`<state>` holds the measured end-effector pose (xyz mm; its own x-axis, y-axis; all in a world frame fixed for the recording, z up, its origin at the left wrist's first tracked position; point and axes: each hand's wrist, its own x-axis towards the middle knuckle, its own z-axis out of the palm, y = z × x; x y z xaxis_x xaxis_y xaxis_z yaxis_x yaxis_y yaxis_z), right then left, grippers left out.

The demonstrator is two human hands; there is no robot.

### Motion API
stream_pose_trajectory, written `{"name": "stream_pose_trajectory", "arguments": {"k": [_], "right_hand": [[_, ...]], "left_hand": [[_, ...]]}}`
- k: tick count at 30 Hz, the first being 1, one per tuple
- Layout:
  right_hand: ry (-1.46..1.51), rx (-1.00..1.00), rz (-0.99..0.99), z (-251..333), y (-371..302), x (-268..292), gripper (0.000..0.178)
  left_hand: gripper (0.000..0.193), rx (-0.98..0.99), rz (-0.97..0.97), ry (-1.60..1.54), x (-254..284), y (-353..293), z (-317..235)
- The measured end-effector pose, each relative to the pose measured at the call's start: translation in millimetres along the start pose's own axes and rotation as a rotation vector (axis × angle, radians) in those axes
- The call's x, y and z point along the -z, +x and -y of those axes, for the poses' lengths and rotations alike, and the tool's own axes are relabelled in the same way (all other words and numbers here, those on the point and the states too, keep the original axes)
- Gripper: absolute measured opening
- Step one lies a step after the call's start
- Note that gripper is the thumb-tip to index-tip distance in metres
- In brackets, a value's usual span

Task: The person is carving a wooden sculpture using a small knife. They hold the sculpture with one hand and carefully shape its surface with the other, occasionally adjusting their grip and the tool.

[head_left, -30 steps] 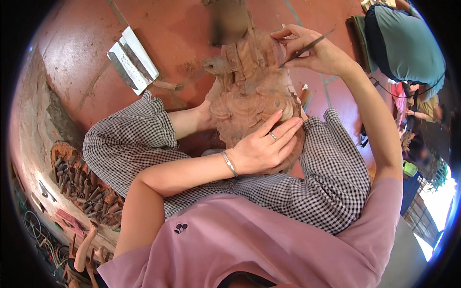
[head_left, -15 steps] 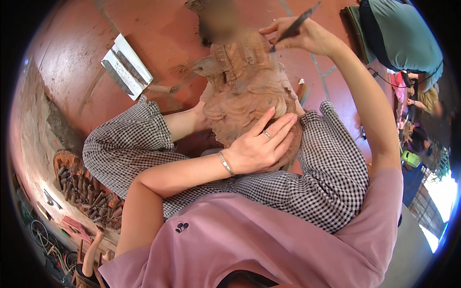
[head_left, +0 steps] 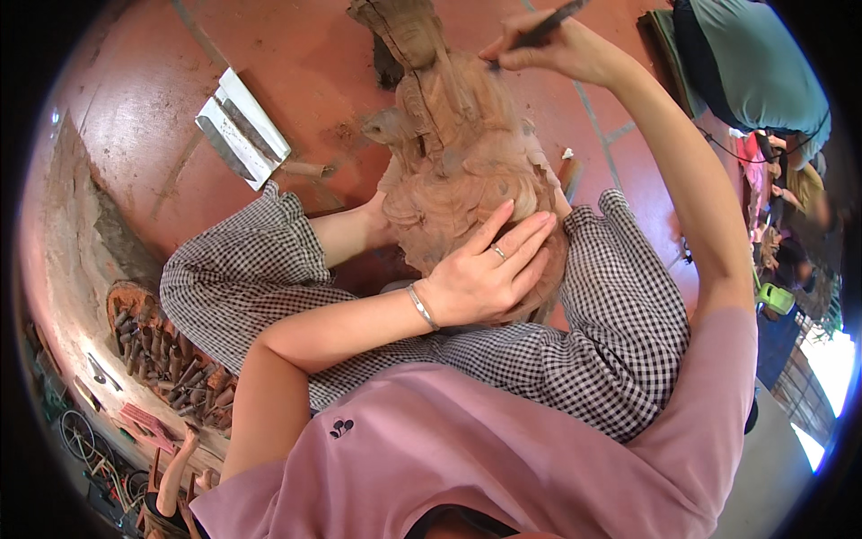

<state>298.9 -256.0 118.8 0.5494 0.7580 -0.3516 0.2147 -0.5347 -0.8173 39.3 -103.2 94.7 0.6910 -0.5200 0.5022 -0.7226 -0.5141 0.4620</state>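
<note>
Between my bent legs, a brown carved wooden figure [head_left: 467,117] stands with its broad, curling lower part closest to me. A long dark crack runs down its upper part. My left hand [head_left: 492,274] lies flat over the lower right of the carving, fingers stretched out, with a ring and a bracelet on. At the upper right, my right hand [head_left: 557,49] is closed round a slim, dark, pen-like tool [head_left: 549,25]. The tool's tip is at the figure's right shoulder area; whether it touches the wood I cannot tell.
On the red tiled floor [head_left: 296,54] lies a white sheet with a dark flat piece [head_left: 242,126], beside a short wooden stick [head_left: 307,169]. Many wooden-handled tools [head_left: 171,359] fill a hollow in the pale log at left. Another person's clothed body [head_left: 763,63] is at the upper right.
My right hand and the dark tool have moved up and slightly left along the figure's shoulder. The left hand has stayed on the carving.
</note>
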Motion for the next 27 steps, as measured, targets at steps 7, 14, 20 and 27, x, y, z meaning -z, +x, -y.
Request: {"name": "stream_pose_trajectory", "arguments": {"k": [7,14,20,27], "right_hand": [[-0.232,0.017,-0.216,17.6,-7.8,-13.2,0.015],[-0.892,0.690,-0.451,103.6,-28.6,-68.0,0.019],[-0.927,0.691,-0.335,146.1,-41.6,-95.7,0.033],[-0.827,0.699,-0.157,192.1,-48.6,-129.1,0.039]], "left_hand": [[0.027,0.005,-0.076,-0.259,5.6,1.0,-0.7],[0.042,0.840,-0.684,-1.889,40.6,23.3,37.5],[0.036,0.839,-0.726,-2.060,78.1,13.1,29.4],[0.022,0.967,-1.036,-1.636,119.8,-57.1,41.0]]}}
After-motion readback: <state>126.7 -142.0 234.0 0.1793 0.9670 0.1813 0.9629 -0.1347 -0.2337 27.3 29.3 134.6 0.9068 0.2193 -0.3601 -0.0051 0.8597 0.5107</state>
